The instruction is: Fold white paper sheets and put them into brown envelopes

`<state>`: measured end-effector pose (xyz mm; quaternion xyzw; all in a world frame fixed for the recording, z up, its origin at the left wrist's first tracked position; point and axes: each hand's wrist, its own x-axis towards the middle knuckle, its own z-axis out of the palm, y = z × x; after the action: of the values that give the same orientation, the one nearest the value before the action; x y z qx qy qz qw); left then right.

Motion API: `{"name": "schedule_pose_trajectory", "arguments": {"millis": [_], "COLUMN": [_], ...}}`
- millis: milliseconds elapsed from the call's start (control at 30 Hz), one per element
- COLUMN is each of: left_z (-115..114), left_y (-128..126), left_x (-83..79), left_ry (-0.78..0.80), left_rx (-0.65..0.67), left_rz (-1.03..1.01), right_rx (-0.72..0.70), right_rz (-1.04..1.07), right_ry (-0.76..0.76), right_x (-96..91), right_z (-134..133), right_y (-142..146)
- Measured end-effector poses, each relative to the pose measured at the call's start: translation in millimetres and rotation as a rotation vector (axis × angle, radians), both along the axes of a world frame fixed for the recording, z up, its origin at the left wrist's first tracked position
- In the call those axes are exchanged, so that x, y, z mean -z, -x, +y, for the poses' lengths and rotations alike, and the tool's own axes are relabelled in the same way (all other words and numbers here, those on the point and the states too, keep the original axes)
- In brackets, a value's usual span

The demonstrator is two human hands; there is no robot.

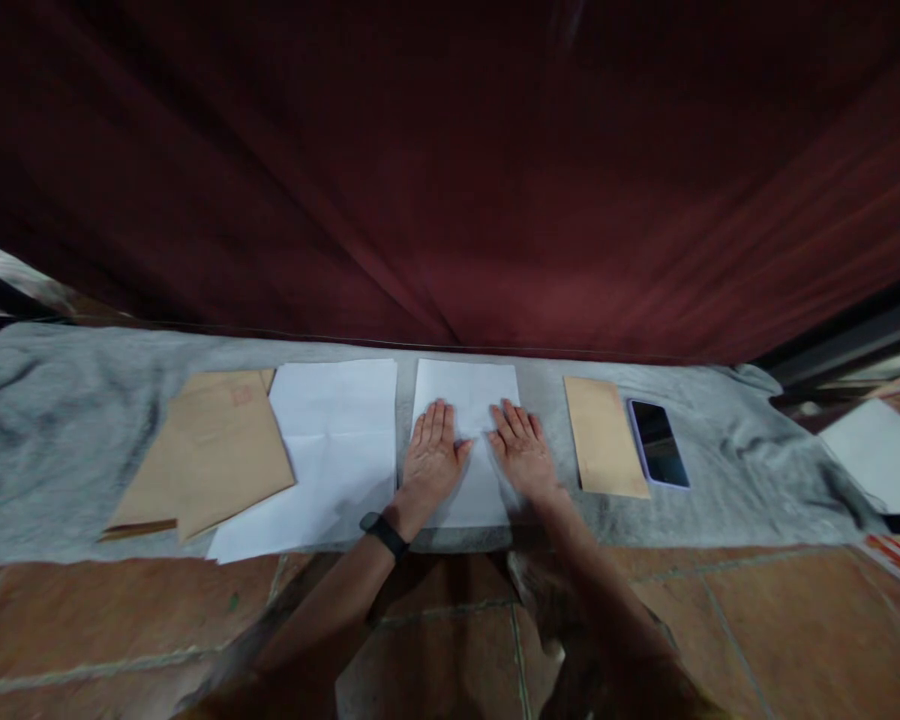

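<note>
A white sheet of paper (466, 385) lies on the grey cloth in front of me, with a faint crease across its middle. My left hand (431, 455) rests flat on its left side, fingers stretched out and thumb pointing inward. On the right side of the same sheet, my right hand (523, 450) lies flat too, its fingers slightly apart. To the left of my hands is a stack of white paper (345, 430), partly overlapped by brown envelopes (229, 450). Right of my right hand sits a single brown envelope (604, 435).
A phone with a pale purple edge (658, 443) lies beside the single envelope. The grey cloth (750, 450) covers the long surface. Behind it hangs a dark red curtain (450, 200). Brown floor tiles (780, 620) run along the front. A white object (877, 450) stands at far right.
</note>
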<state>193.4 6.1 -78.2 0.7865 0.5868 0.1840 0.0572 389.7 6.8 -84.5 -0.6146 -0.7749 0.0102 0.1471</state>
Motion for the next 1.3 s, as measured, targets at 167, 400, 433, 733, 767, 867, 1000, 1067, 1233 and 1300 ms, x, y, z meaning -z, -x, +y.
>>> {"name": "schedule_pose_trajectory", "arguments": {"millis": [167,400,433,733,767,867,1000,1067,1233,1300], "left_z": [-4,-25,-30,-61,-61,-61,-63,-64,-71,-74], "left_y": [5,4,2,-12,-12,-12,-12,-12,-11,-11], "left_x": [4.5,-12.8,-15.3,-0.6,0.3,-0.2,-3.3,-3.4,1.7,4.2], "left_ry": [-0.007,-0.044,-0.039,0.009,0.008,0.022,0.091,0.102,-0.028,-0.061], "left_rx": [-0.02,0.053,0.107,0.322,0.318,0.294,0.28,0.288,0.26,0.25], "left_rz": [-0.004,-0.015,-0.006,0.057,0.047,0.025,0.041,0.05,0.051,0.062], "right_rx": [0.089,0.098,0.057,-0.4,-0.421,-0.455,-0.46,-0.464,-0.425,-0.425], "right_rz": [-0.012,0.042,0.074,0.146,0.138,0.083,-0.01,-0.043,-0.098,-0.115], "right_ry": [-0.008,-0.028,-0.032,0.123,0.137,0.162,0.166,0.136,0.038,0.029], "right_x": [2.0,-12.2,-15.5,-26.3,-26.0,-25.5,-24.1,-22.0,-15.4,-13.4], "right_z": [3,8,9,6,7,15,46,66,110,124], "right_y": [-18,-20,-16,32,35,44,56,62,68,66]}}
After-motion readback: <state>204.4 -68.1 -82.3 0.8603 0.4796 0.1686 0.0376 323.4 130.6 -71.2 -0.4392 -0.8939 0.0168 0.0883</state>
